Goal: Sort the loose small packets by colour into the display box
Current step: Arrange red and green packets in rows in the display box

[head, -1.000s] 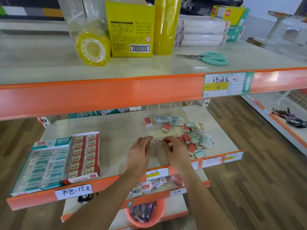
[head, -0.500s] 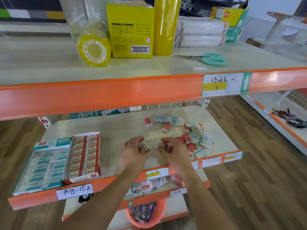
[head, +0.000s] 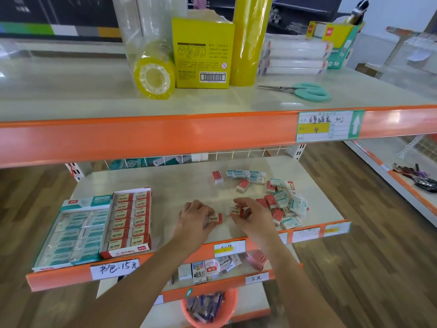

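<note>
On the middle shelf my left hand (head: 194, 217) pinches a red-and-white packet (head: 216, 218) just above the shelf surface. My right hand (head: 251, 215) pinches a second red-and-white packet (head: 236, 211) close beside it. A loose heap of red and teal packets (head: 281, 202) lies to the right of my right hand. At the left stands the red display box (head: 128, 221) filled with rows of red packets, and next to it the teal display box (head: 71, 233) with teal packets.
The orange upper shelf edge (head: 165, 136) overhangs the work area; on top lie teal scissors (head: 307, 91), a yellow tape roll (head: 155, 76) and a yellow box (head: 202, 53). Below hang a lower shelf of small items (head: 212, 268) and an orange basket (head: 209, 308).
My left hand took a red packet from my right hand's side and drew slightly left; my right hand holds another red packet. The two hands stay close together at the shelf's middle.
</note>
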Motion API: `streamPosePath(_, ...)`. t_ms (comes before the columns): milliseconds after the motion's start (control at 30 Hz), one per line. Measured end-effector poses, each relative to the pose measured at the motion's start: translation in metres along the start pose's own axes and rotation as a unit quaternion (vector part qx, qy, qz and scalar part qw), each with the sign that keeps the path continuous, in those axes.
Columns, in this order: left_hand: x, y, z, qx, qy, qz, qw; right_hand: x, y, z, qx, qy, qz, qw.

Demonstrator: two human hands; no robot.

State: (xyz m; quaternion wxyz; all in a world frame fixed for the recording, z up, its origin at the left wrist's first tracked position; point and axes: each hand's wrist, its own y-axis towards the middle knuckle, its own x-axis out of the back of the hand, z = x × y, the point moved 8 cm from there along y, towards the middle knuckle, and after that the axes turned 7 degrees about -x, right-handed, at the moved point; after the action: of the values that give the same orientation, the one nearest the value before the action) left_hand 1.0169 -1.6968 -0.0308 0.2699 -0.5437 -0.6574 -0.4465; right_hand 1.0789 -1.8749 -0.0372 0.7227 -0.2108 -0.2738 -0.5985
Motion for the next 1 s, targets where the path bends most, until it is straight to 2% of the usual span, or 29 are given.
streamPosePath(233, 0.037, -0.010, 0.011, -0.009, 0.015, -0.026, 1.000, -0.006, -0.003, 0.034, 0.050, 0.023, 0.027, 0.998)
streamPosePath(633, 0.103, -0.040, 0.061, 0.020, 0.058, -0.080, 0.995, -0.063, -0.011, 0.105, 0.118, 0.027, 0.097, 0.988)
streamPosePath(833, 0.129, -0.058, 0.090, 0.041, 0.072, -0.097, 0.992, -0.095, -0.016, 0.144, 0.146, 0.007, 0.139, 0.980)
streamPosePath(1000, 0.150, -0.077, 0.118, 0.093, 0.072, -0.101, 0.988, -0.124, -0.020, 0.172, 0.163, -0.014, 0.152, 0.975)
